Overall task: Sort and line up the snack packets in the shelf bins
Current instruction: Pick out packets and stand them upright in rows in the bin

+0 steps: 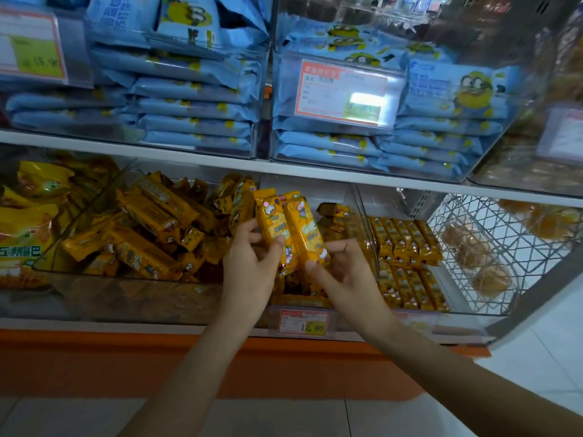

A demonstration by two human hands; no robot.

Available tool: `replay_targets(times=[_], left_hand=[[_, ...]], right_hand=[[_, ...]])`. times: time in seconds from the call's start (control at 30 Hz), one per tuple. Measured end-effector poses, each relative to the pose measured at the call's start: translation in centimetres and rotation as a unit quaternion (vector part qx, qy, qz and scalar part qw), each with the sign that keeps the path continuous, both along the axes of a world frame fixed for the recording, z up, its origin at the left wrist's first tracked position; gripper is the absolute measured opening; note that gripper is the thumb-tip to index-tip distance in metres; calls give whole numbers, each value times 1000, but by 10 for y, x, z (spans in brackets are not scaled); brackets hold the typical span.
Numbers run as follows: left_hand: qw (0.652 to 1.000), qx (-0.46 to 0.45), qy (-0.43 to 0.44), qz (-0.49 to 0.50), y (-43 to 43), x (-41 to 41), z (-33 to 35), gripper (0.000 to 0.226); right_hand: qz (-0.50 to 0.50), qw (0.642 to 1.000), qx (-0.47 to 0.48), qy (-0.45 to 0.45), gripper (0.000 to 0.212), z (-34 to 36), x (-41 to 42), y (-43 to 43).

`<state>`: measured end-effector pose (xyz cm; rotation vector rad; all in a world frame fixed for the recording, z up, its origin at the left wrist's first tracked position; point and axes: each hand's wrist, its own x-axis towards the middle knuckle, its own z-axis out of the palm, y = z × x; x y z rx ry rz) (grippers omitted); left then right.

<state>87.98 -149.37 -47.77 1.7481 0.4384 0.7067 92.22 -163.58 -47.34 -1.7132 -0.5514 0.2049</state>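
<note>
Two long yellow snack packets stand upright between my hands above the middle clear bin (362,216) on the lower shelf. My left hand (252,263) pinches the left packet (271,219) near its lower end. My right hand (340,269) pinches the right packet (304,228) at its bottom. To the left, a bin holds a loose heap of yellow packets (151,228) lying at all angles. Right of my hands, the same kind of packets stand in neat rows (407,257).
The upper shelf carries clear bins of stacked blue packets (195,102) with price tags (340,93). A price label (303,323) reading 12.90 hangs on the lower shelf edge. A white wire basket (473,247) with buns sits at the right. An orange base runs below.
</note>
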Motion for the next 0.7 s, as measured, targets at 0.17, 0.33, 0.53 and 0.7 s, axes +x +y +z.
replay_targets(times=[0.17,0.33,0.53,0.7], left_hand=[[999,17,-4,-46,-22,3,4,39],[995,32,-3,-98,-48,23,7,34],[990,51,0,-130,-74,51,10,36],[991,46,12,-127,-83,63,4,41]], right_hand=[[18,999,-33,-35,45,1,8,-29],[-66,996,-15,-61,23,9,26,-71],[-209,916,-304,-155,19,8,85,-152],[-217,787,-554,-162,15,-2,121,-192]])
